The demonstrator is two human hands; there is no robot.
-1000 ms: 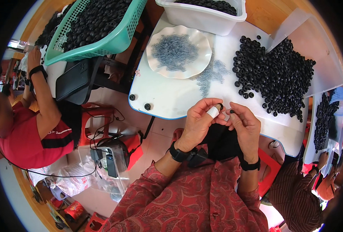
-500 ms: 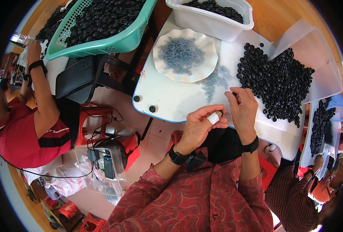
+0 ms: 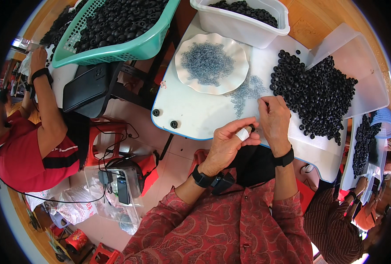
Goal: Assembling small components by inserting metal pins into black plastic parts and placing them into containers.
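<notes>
While a small black ring (image 3: 251,128) stays pinched in the left grip (image 3: 230,141), the right grip (image 3: 272,119), fingers curled, has been moved onto the surface (image 3: 195,110) just beyond.

A white counter (image 3: 195,110) with a blue edge fills the upper middle of the frame. A white wavy plate (image 3: 184,72) lies on it near the top, and a heap of tiny grey-blue beads (image 3: 207,63) sits in the plate. More grey-blue beads (image 3: 247,90) are spilled on the counter just right of the plate. A big pile of black rings (image 3: 316,94) covers the right side. A white tub (image 3: 244,28) full of black rings stands at the top edge. Two single black rings (image 3: 165,119) lie near the left edge. The right hand (image 3: 274,121) rests on the counter beside the pile.
</notes>
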